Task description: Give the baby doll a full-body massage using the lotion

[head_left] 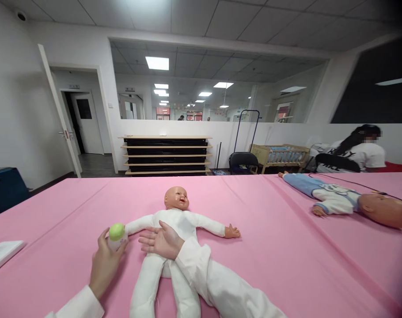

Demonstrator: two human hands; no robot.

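Note:
My left hand is closed around a small white bottle with a light green cap, held upright near the doll's arm. The baby doll lies on its back on the pink-covered table, arms spread, with a hard head and a white cloth body. Over its belly, my right hand is open, palm up with fingers stretched toward the bottle. It holds nothing. Whether it touches the doll's body I cannot tell. My right sleeve hides part of the doll's leg.
Another doll in blue and white clothes lies at the table's right, a thin dark cable beside it. A white flat object rests at the left edge. Beyond the table stand a black chair, a wooden crib and a seated person.

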